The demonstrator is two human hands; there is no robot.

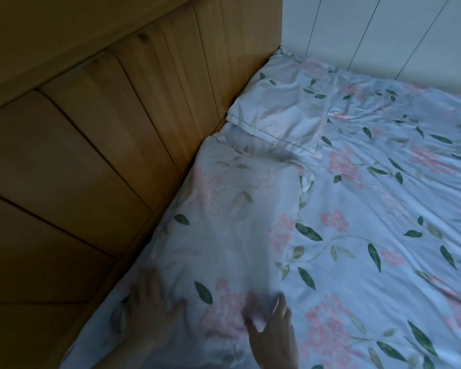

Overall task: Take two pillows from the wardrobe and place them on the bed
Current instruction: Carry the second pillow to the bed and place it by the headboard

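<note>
1. The bed fills the right and lower part of the view, covered in a pale blue sheet printed with pink flower clusters and green leaves; the cloth is creased in many places.
2. The wooden headboard, made of slanted planks, takes up the left side and meets the bed along a diagonal edge.
3. A pale panelled wall with thin dark seams stands behind the far side of the bed.
4. The near pillow, in the same floral cloth, lies on the bed along the headboard, its near end under both hands.
5. The far pillow lies in the corner where headboard and wall meet, also against the headboard, and its near edge overlaps the far end of the near pillow.
6. The right hand rests on the near pillow's near right corner, fingers spread and partly curled on the cloth; it is blurred, so whether it pinches the fabric cannot be told.
7. The left hand lies on the pillow's near left part beside the headboard, fingers apart and pressed flat, also blurred.
</note>
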